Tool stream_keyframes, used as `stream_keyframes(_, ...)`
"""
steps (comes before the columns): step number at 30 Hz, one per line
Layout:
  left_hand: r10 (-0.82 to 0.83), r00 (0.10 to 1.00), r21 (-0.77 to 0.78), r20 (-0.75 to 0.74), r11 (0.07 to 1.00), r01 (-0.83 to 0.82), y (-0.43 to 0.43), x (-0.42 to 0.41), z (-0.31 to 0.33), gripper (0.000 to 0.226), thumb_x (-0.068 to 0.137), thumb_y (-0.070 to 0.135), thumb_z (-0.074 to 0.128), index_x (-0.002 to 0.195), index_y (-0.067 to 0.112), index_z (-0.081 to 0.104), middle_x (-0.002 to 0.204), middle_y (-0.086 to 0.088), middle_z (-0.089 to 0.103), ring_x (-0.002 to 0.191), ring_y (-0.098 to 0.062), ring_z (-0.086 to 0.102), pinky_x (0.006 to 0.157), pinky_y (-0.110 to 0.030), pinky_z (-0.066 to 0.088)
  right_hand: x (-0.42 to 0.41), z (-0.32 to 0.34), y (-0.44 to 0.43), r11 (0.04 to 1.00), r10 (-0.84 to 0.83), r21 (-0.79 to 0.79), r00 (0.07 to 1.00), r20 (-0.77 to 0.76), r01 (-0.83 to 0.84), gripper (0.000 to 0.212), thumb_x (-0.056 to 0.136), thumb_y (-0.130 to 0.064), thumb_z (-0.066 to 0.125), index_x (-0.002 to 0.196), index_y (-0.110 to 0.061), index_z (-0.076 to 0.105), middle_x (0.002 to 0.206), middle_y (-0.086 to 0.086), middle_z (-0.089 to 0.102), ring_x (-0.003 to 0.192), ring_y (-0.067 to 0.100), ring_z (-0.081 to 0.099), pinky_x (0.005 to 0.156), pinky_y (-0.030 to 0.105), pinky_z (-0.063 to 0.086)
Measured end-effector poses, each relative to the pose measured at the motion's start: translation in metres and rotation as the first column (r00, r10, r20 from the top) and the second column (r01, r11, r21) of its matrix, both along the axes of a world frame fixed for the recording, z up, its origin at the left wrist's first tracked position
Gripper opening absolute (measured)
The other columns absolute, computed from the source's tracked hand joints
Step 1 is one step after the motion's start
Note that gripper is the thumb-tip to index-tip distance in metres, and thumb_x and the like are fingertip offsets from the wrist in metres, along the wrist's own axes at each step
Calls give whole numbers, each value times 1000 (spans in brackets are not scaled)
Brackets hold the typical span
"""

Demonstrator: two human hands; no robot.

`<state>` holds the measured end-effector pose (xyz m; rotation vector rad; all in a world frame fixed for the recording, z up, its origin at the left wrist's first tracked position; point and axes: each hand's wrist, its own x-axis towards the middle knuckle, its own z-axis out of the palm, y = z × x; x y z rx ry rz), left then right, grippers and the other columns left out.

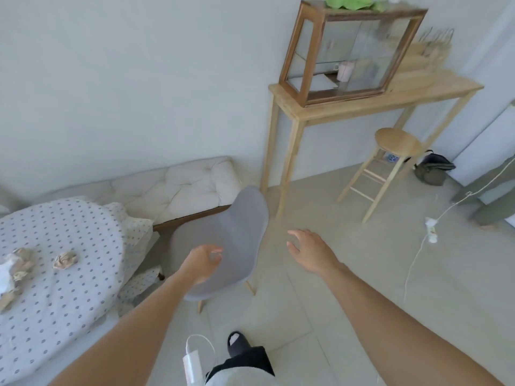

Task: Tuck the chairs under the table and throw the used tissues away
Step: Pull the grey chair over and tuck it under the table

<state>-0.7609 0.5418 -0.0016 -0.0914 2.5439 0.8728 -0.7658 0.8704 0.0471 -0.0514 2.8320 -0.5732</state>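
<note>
A grey shell chair [239, 232] with light wooden legs stands on the tiled floor just right of the round table [83, 274], which wears a white dotted cloth. Crumpled used tissues lie on the cloth: one ball [64, 259] near the middle and a bigger heap [15, 270] at the left edge. My left hand [202, 261] hovers over the chair's seat, fingers apart, holding nothing. To the right of the chair's back, my right hand [309, 252] is spread open above the floor, apart from the chair.
A cushioned bench [178, 188] runs along the wall behind the chair. A tall wooden console [362, 104] carries a glass cabinet, with a round stool [395, 146] and a dark bag [433, 168] beside it. A white cable and power strip [431, 229] lie on the floor at right.
</note>
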Motion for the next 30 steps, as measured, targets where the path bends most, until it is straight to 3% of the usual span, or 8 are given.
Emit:
stream_keyframes(4,15,1000,32,-19,999,-15,23,-62,6,39,100,23,57,137,17,65,142,-2,64,132,-23,58,110,-34,45,-63,5,10,1000,13,25,1000,19,-13,49,103,-38,51,148,-20,52,138,13,59,132,34,53,108,45,45)
stream_keyframes(13,80,997,34,12,996,-80,12,-145,-6,36,98,25,58,132,25,67,141,4,65,128,-19,61,107,-33,48,-177,-8,-9,995,99,-19,993,65,-98,48,103,-37,50,147,-19,54,139,12,59,134,33,51,109,45,44)
stream_keyframes(21,295,954,-12,47,955,-295,-3,-154,-31,37,100,28,54,135,23,66,142,5,63,125,-17,63,106,-29,47,-286,-40,-48,933,358,-94,921,153,-347,46,104,-36,49,147,-20,54,150,6,54,140,27,47,114,40,40)
stream_keyframes(26,569,816,-47,101,822,-567,6,-148,-40,35,98,27,54,130,27,69,130,1,70,112,-18,68,94,-30,54,-355,-60,-80,828,561,-121,809,176,-548,43,104,-35,49,143,-19,57,149,5,55,140,24,47,112,36,38)
stream_keyframes(30,732,674,-39,97,680,-733,41,-140,-35,36,100,30,52,133,26,67,133,5,68,119,-15,65,101,-31,50,-391,-77,-90,725,686,-141,689,235,-674,40,103,-34,52,139,-18,61,142,7,59,137,27,51,113,35,37)
